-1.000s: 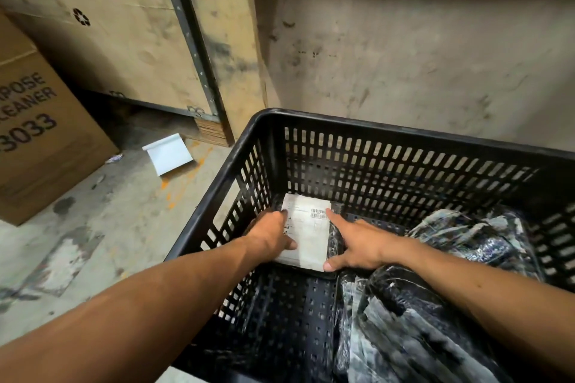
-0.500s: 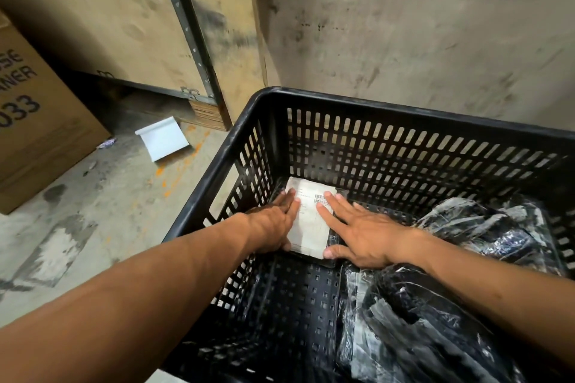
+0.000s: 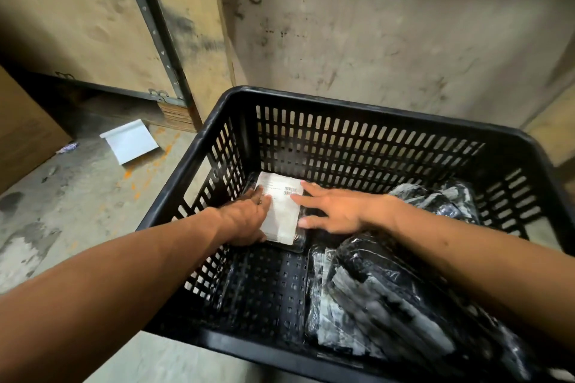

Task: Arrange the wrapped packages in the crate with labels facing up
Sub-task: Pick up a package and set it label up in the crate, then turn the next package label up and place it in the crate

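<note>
At the far left a brown cardboard box (image 3: 21,134) stands on the stained concrete floor (image 3: 77,196), with a folded white sheet of paper (image 3: 130,146) lying near it below the pale plywood crate wall (image 3: 77,25). My left hand (image 3: 245,221) reaches into the black slotted plastic crate (image 3: 357,102), fingers flat and unclenched on the left edge of a flat black wrapped package with a white barcode label (image 3: 283,211). That package lies label-up on the crate floor in the far left corner. My right hand (image 3: 336,211) rests on its right side, fingers spread and loose, not gripping. Further right, a heap of black plastic-wrapped packages (image 3: 389,305) fills the right half of the crate; no labels show on them from here.
</note>
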A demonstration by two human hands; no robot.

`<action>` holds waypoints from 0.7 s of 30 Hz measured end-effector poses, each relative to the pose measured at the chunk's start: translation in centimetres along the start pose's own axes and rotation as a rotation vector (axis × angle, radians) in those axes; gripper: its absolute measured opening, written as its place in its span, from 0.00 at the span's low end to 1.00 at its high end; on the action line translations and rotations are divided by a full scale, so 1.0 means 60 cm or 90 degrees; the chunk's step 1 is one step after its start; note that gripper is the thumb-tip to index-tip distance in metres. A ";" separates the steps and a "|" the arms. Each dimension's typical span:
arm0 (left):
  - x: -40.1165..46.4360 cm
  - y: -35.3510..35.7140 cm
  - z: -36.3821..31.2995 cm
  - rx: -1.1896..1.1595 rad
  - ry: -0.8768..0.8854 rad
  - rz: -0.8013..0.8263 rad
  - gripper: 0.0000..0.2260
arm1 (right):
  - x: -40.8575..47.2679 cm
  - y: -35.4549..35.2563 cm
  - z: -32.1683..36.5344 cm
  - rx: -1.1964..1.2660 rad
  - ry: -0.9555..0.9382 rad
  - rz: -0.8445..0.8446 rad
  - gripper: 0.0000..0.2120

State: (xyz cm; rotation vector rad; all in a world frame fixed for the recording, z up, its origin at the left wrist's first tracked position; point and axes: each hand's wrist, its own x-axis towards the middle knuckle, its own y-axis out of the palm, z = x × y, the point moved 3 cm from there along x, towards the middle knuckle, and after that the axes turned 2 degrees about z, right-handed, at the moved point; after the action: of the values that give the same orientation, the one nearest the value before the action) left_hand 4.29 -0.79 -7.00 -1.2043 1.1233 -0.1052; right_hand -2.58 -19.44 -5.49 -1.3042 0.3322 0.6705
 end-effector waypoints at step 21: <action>-0.139 -0.047 -0.189 -0.446 0.354 -0.052 0.32 | -0.364 0.039 0.049 0.153 0.057 -0.184 0.34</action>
State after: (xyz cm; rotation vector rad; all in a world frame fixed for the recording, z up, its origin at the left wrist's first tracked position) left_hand -6.79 -4.70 1.25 -1.9174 1.6713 -0.1167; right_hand -21.24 -22.17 6.15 -1.1248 0.2807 0.3177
